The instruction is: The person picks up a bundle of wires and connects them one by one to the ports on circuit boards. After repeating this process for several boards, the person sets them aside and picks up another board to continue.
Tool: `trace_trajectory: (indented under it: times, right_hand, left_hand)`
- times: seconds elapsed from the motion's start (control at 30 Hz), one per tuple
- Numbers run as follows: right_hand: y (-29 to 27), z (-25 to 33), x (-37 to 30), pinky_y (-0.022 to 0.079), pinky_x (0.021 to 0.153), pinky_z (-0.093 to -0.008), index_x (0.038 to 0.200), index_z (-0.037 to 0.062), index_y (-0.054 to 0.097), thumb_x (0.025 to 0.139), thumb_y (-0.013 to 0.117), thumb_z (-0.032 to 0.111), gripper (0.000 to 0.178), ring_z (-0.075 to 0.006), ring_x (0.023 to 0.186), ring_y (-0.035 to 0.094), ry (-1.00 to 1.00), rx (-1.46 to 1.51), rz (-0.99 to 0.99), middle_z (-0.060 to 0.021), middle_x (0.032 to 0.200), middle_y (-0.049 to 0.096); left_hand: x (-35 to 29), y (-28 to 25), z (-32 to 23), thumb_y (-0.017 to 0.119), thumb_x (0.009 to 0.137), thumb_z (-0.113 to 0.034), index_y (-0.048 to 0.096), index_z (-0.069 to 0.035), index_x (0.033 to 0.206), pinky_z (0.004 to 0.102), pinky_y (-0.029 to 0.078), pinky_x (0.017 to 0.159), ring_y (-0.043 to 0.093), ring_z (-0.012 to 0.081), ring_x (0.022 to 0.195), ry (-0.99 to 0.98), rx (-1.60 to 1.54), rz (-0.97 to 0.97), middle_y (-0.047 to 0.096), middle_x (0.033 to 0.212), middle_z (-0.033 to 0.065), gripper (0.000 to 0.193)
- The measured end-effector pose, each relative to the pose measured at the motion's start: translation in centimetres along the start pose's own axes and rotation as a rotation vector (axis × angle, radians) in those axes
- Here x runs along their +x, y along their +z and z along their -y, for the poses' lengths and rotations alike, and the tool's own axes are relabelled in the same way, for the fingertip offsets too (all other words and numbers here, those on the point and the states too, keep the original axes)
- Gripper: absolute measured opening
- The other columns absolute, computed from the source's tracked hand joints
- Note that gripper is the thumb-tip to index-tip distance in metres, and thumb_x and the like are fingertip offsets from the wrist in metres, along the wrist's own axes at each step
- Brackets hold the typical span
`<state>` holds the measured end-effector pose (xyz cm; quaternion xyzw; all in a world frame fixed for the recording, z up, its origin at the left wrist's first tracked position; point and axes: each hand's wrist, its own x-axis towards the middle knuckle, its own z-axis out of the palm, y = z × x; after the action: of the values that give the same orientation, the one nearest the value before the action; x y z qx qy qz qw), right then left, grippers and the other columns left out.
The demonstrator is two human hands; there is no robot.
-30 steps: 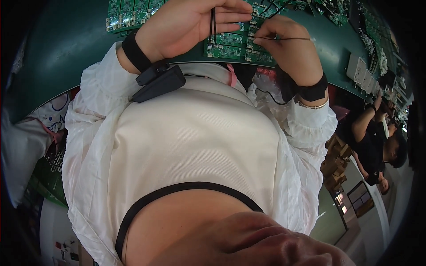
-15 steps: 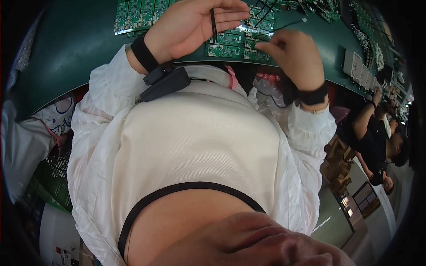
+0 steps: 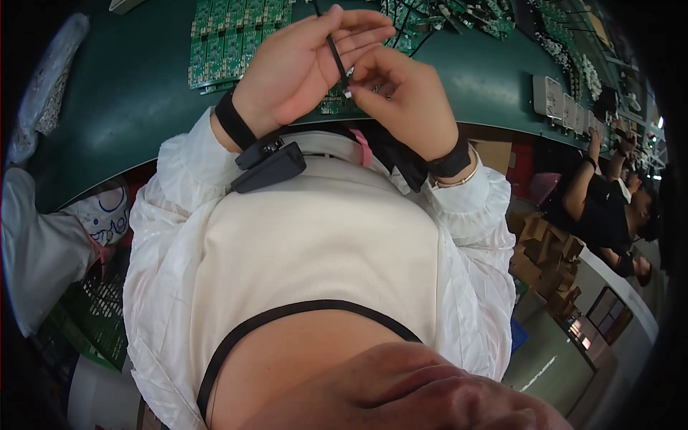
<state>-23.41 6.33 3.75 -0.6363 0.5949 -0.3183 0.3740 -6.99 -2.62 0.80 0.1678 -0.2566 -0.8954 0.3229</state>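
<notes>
My left hand (image 3: 290,68) is over the table's near edge, palm turned up. A short black cable (image 3: 335,56) lies across its palm, held at its upper part by the thumb, while the other fingers stretch out to the right. At the cable's lower end is a small white connector (image 3: 347,94). My right hand (image 3: 410,104) is closed in a pinch beside that connector, its fingertips at the cable's end. Partly hidden under both hands, green circuit boards (image 3: 332,107) lie on the table.
On the green table (image 3: 136,93), a panel of green circuit boards (image 3: 228,43) lies left of my hands. More boards with black cables (image 3: 487,18) are at the far right. White boxes (image 3: 548,97) line the right edge. A clear plastic bag (image 3: 54,72) lies far left. Other people sit nearby.
My right hand has moved left, from beside the boards to the lower end of the cable in my left hand. The cable now slants more across the left palm.
</notes>
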Motion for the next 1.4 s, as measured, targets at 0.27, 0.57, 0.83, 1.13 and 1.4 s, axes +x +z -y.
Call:
trace_trajectory:
  times: [0.27, 0.57, 0.83, 1.13, 1.4]
  right_hand:
    - [-3.0, -0.9, -2.0, 0.053, 0.073, -0.0294, 0.101, -0.0005, 0.069, 0.089, 0.072, 0.004, 0.014, -0.0190, 0.079, 0.070, -0.205, -0.836, -0.193, -0.0132, 0.091, 0.071]
    - [-2.2, -4.3, -4.6, 0.054, 0.077, -0.0287, 0.093, -0.0012, 0.071, 0.087, 0.072, -0.001, 0.006, -0.0205, 0.084, 0.071, 0.004, -0.106, -0.285, -0.0101, 0.094, 0.075]
    - [-0.8, -5.6, -4.2, 0.056, 0.079, -0.0302, 0.093, -0.0011, 0.069, 0.084, 0.071, -0.006, 0.010, -0.0228, 0.087, 0.072, -0.132, -0.205, -0.220, -0.0100, 0.097, 0.075]
    - [-1.8, -4.6, -2.9, 0.056, 0.075, -0.0386, 0.087, 0.0023, 0.069, 0.079, 0.071, -0.006, 0.011, -0.0324, 0.084, 0.069, -0.229, -0.471, -0.128, -0.0118, 0.092, 0.072]
    - [-2.5, -2.2, 0.8, 0.054, 0.068, -0.0442, 0.082, 0.0089, 0.072, 0.078, 0.074, 0.008, 0.006, -0.0358, 0.079, 0.069, 0.050, -0.673, 0.113, -0.0123, 0.079, 0.070]
  left_hand:
    - [-1.2, 0.0, -0.1, 0.049, 0.110, -0.030, 0.061, 0.004, 0.129, 0.0242, 0.058, 0.081, 0.070, 0.0171, 0.101, -0.109, 0.508, -0.007, 0.069, 0.122, 0.0118, 0.041]
    - [-3.0, -2.3, -3.8, 0.039, 0.113, -0.023, 0.055, 0.005, 0.137, 0.0164, 0.034, 0.058, 0.037, 0.0026, 0.070, -0.262, 0.500, 0.196, 0.063, 0.135, 0.0124, 0.041]
    - [-2.9, -2.9, -1.2, 0.039, 0.113, -0.023, 0.050, 0.006, 0.143, 0.0171, 0.043, 0.070, 0.041, 0.0027, 0.078, -0.186, 0.265, 0.082, 0.058, 0.141, 0.0134, 0.043]
    - [-2.2, -3.6, 0.2, 0.039, 0.112, -0.021, 0.051, 0.010, 0.139, 0.0378, 0.045, 0.113, 0.056, 0.0266, 0.132, -0.165, 0.131, 0.015, 0.055, 0.144, 0.0188, 0.043]
    - [-1.9, -3.3, 0.2, 0.042, 0.111, -0.017, 0.055, 0.012, 0.133, 0.0406, 0.043, 0.115, 0.054, 0.0319, 0.135, -0.166, 0.097, -0.014, 0.057, 0.141, 0.0205, 0.038]
